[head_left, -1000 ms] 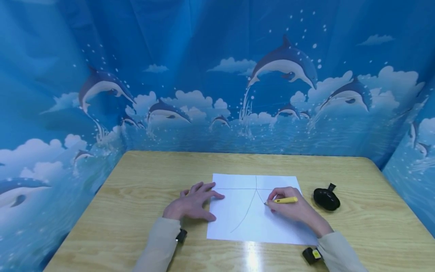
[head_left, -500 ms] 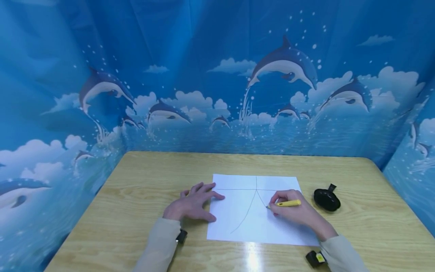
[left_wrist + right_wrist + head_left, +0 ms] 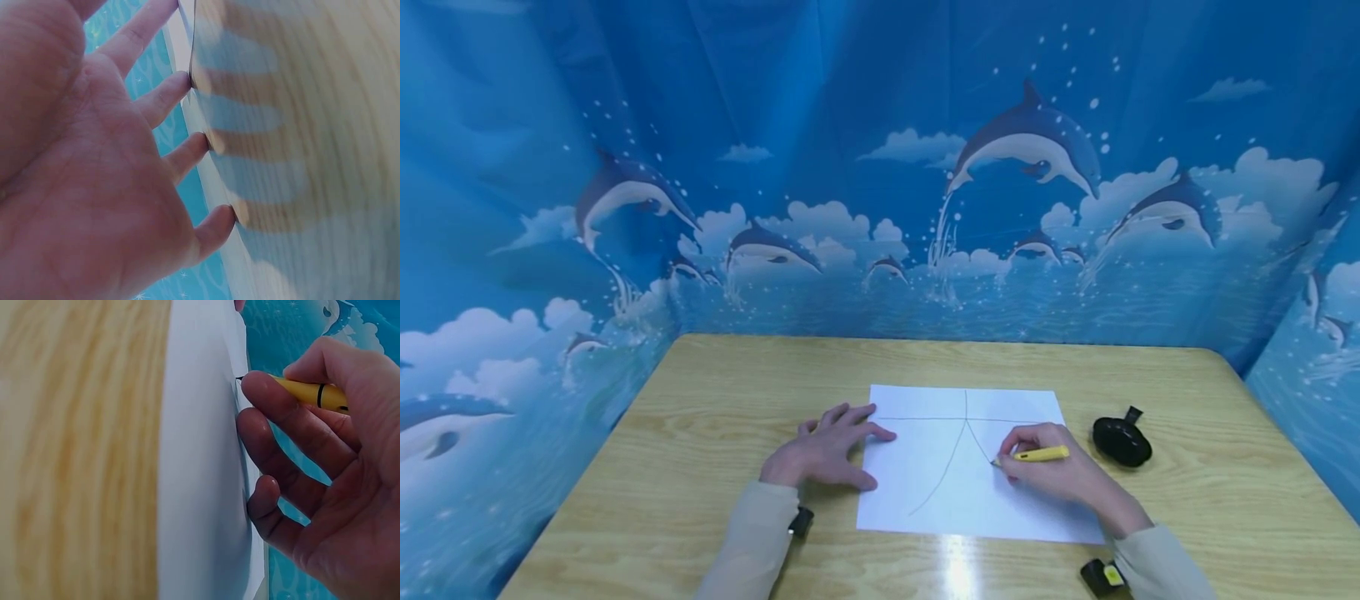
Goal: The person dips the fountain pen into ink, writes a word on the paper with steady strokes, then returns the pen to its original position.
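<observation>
A white sheet of paper lies on the table, bearing a horizontal line, a short vertical line and two strokes that spread downward from their crossing. My right hand pinches a yellow pen between thumb and fingers. The pen's dark tip meets the paper at the lower end of the right stroke. In the right wrist view, the pen leans over the sheet. With fingers spread, my left hand rests at the paper's left edge. Its fingertips touch down in the left wrist view, palm raised.
A small black oval object with a short tab sits on the table right of the paper. A dolphin-printed blue curtain hangs behind and beside the table. Small black devices show at both wrists.
My right hand has moved slightly down and to the right with the pen. The right stroke on the paper has grown longer. The left hand has stayed in place.
</observation>
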A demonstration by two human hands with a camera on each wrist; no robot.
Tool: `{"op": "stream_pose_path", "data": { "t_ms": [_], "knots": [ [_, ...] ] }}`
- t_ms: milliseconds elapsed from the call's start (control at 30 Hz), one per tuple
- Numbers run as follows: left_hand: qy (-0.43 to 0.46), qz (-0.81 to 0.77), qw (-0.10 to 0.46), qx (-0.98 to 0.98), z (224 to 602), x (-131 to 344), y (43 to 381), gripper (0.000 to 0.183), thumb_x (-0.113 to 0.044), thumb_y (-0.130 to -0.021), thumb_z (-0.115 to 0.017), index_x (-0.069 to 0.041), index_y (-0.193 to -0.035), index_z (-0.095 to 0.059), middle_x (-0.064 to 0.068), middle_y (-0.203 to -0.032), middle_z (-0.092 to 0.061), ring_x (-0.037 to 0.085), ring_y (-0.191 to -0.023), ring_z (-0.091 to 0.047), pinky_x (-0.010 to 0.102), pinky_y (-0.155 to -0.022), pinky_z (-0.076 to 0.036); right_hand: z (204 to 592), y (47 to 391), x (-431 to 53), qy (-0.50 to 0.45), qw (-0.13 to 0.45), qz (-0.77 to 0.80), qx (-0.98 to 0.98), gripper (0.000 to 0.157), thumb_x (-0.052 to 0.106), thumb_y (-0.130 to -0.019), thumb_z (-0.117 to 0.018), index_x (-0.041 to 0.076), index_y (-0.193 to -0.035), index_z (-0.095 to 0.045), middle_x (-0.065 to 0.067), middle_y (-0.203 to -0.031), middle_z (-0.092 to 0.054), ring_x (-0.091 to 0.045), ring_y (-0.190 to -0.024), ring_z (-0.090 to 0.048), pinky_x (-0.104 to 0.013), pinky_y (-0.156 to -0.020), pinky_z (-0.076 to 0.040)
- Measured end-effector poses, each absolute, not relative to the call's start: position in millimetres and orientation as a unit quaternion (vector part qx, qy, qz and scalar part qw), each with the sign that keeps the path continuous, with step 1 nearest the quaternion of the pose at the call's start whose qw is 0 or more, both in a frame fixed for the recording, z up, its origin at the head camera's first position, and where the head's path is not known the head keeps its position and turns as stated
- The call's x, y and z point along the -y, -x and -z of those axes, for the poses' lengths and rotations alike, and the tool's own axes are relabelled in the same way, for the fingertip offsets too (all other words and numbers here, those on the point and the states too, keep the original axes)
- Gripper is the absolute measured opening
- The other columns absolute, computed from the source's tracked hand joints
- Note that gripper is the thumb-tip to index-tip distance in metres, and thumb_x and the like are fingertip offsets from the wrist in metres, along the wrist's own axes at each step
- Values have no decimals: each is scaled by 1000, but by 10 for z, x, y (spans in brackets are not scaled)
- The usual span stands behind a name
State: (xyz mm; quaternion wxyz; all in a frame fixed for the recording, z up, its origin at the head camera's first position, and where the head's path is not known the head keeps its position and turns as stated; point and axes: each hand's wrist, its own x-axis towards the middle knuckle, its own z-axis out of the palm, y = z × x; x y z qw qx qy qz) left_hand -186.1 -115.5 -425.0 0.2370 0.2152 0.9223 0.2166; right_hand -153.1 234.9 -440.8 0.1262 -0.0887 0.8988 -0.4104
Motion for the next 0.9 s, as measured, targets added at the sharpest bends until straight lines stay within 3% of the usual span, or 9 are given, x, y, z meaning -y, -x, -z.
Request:
{"op": "stream_pose_path", "data": {
  "t_ms": [500,900],
  "knots": [
    [-218,-209,229,-925,4252,1148,1853,64,-48,-84,-78,-41,-143,-55,-3,-172,-21,39,-159,-10,77,-117,-14,4424,1495,-2395,103,126,398,-903,9,23,-88,-74,14,-92,-73,4,-71,-69,-9,-60,-55,-22,-59,-42],
    [-219,-207,230,-925,4247,1150,1863,64,-46,-84,-78,-40,-144,-55,-3,-172,-21,41,-159,-10,77,-117,-15,4404,1450,-2431,126,125,391,-903,6,20,-87,-74,15,-89,-73,5,-69,-68,-6,-58,-53,-21,-56,-42]
  ]
}}
